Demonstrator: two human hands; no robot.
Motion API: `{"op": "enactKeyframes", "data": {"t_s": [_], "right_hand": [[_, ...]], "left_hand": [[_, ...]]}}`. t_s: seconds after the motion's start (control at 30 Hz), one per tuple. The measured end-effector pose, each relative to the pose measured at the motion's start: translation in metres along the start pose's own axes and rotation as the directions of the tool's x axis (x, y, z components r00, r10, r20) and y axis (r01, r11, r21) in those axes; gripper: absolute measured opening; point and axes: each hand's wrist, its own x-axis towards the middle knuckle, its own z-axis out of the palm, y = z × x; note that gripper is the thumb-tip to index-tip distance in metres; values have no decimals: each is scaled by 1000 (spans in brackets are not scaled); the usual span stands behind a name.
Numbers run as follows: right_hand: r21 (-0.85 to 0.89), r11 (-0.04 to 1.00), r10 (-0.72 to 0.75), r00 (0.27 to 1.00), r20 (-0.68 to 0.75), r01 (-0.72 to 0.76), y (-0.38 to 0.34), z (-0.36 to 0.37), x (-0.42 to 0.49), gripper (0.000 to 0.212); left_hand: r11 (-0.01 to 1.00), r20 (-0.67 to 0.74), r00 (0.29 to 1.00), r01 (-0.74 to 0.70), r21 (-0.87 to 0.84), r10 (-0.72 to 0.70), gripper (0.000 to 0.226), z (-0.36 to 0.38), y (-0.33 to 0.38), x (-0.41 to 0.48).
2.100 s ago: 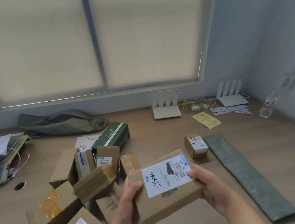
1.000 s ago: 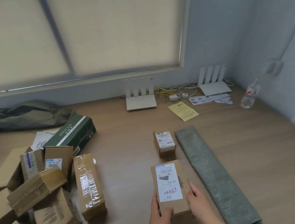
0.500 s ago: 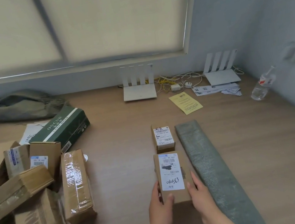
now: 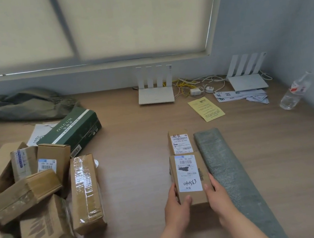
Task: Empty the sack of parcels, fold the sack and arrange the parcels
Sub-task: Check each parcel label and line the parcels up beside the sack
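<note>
Wood-grain table (image 4: pixel 131 145) under a window w/ a pale roller blind (image 4: pixel 130 19); grey wall on the right. At centre-front the labelled parcel (image 4: pixel 187 174), a brown carton w/ a white shipping label and a handwritten no. on top, lies flat, long axis pointing away from the person. Left hand (image 4: pixel 176 208) grips its near left corner, thumb over the top edge. Right hand (image 4: pixel 218 198) clasps the near right side, fingers curled along the edge. Both hands grasp the same carton.

Its far end sits right up against a small parcel (image 4: pixel 180 142), also label-up and in line w/ it; can't tell if they actually touch. Just beside both, on the right, lies the folded sack (image 4: pixel 230 173), a long grey-green strip running front to back at a slight angle.

Left side: a pile of parcels (image 4: pixel 29 197), brown cartons heaped at odd angles, w/ a taped parcel (image 4: pixel 85 193) at the pile's right edge and a green box (image 4: pixel 72 129) marked ONCUR behind. Back left, crumpled olive cloth (image 4: pixel 22 105). Along the wall: a white router (image 4: pixel 156 96) mid, a 2nd router (image 4: pixel 247 82) further right, cables btw them. Nearer in, a yellow slip (image 4: pixel 206 108), some papers (image 4: pixel 241 95), and a plastic bottle (image 4: pixel 291 97) tilted by the right wall.
</note>
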Motion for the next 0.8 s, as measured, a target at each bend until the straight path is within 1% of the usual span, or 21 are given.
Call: {"op": "enactKeyframes", "data": {"t_s": [0.1, 0.17, 0.23, 0.3, 0.4, 0.47, 0.6, 0.67, 0.8], "right_hand": [[-28, 999, -41, 997, -60, 39, -8, -1, -9, 53], [-63, 992, -116, 984, -134, 108, -15, 0, -15, 54], [-96, 979, -195, 963, -186, 179, -23, 4, -25, 52], [-95, 969, -241, 950, -198, 226, -35, 14, -40, 50], [-43, 959, -282, 943, -179, 279, -52, 40, -66, 49], [18, 965, -255, 955, -152, 261, -62, 61, -85, 45], [65, 970, -230, 972, -50, 233, -76, 110, -127, 40], [78, 974, -211, 977, -16, 212, -78, 138, -143, 38], [88, 981, -180, 980, 89, 172, -85, 200, -174, 36]], "left_hand": [[998, 20, 998, 61, -21, -61, 83, -10, 6, -8], [998, 5, 999, 45, -31, -45, 89, -21, 10, -12], [998, -4, 1000, 7, -55, -7, 81, -34, 14, -17], [997, -11, 999, -31, -73, 31, 71, -52, 17, -22], [993, -29, 996, -83, -83, 80, 58, -84, 20, -35], [990, -36, 994, -109, -84, 107, 55, -110, 20, -46], [986, -51, 986, -160, -42, 158, 52, -172, 15, -70], [986, -68, 984, -165, -29, 163, 51, -207, 6, -79], [987, -145, 979, -150, -59, 140, 43, -279, -14, -93]]}}
